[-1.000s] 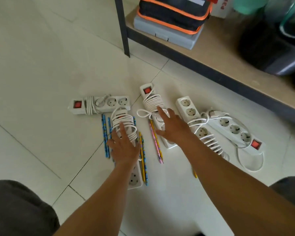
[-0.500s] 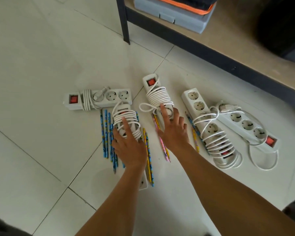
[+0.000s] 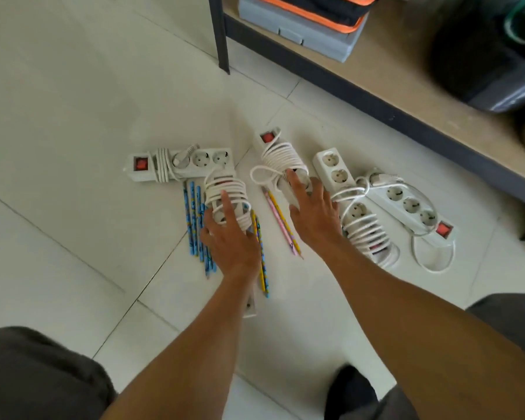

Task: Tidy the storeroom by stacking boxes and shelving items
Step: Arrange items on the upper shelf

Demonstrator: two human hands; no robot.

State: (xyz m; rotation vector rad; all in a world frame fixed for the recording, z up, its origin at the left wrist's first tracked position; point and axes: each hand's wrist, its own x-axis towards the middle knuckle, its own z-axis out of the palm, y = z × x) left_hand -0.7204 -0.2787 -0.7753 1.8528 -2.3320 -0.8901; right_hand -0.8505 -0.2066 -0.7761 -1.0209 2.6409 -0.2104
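Leftward, open floor (image 3: 73,101) beyond leftmost power strip (image 3: 212,160).

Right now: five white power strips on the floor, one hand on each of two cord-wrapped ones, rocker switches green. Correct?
No. In the head view, the visible rocker switches are red, not green. The rest stands: five white power strips on the floor, with the left hand and the right hand each on a cord-wrapped one.

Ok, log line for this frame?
left hand on near power strip | right hand on middle power strip | pencils loose on floor
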